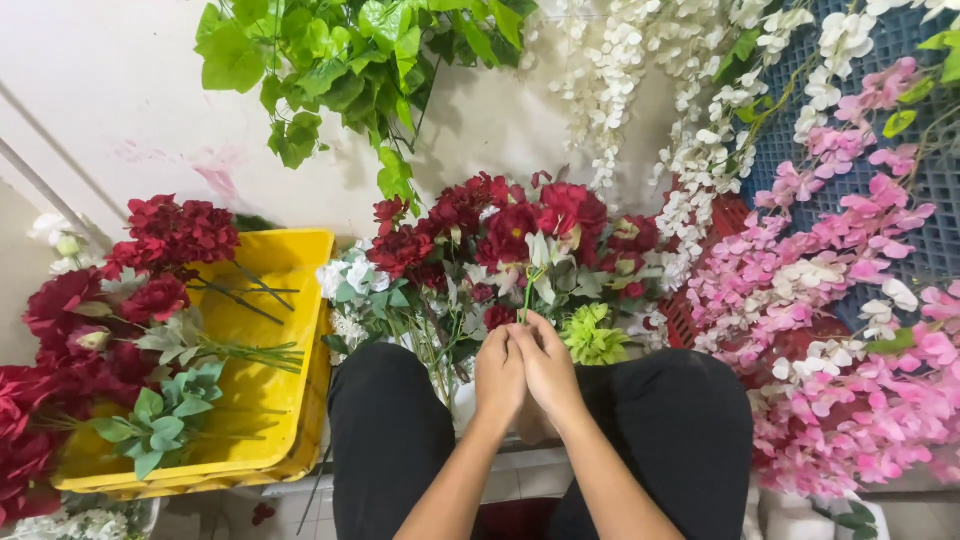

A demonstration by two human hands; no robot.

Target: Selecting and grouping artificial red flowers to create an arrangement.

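Note:
My left hand [499, 377] and my right hand [549, 367] are pressed together between my knees, fingers pinched on a thin green flower stem [529, 290] that rises into a bunch of dark red artificial flowers [505, 232] with pale leaves. A lime green bloom [593, 336] sits just right of my hands. My black-trousered legs [385, 430] frame the bunch.
A yellow plastic crate [262, 400] at left holds loose green stems and is draped with dark red blooms [170, 236] and grey-green leaves. Pink hanging blossoms [850, 330] fill the right side, white ones [690, 130] hang above, and green vine leaves [340, 60] hang at the top.

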